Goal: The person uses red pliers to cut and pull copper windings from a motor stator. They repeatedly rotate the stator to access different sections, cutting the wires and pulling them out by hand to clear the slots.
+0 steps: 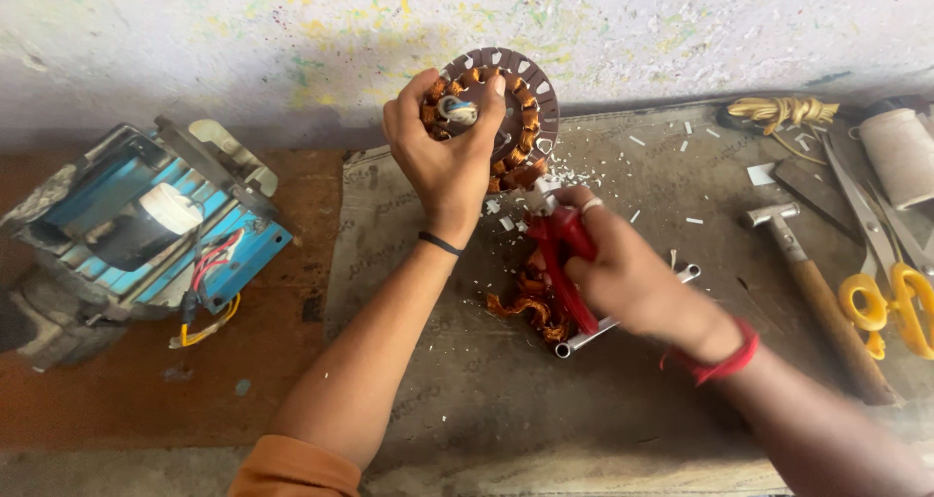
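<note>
A person's left hand clamps a round motor stator upright on its edge at the back of a worn workbench, fingers hooked over the rim and thumb pressed near the central hub, while the right hand is closed around red-handled cutters whose nose meets the stator's lower edge. The stator, a stack of dark steel plates ringed with copper windings, looks heavy for its size and rigid, so a firm grip across the rim and hub seems the sound place to hold it; the thin enamelled wire itself appears soft and easily nicked or cut. A loose tangle of stripped copper coils lies on the bench just under the right hand, beside a short metal tube, with white scraps of insulation scattered about. To the right rest a wooden-handled hammer and yellow-handled scissors, well apart from the work; at the left sits a blue motor housing with coloured leads trailing out.
</note>
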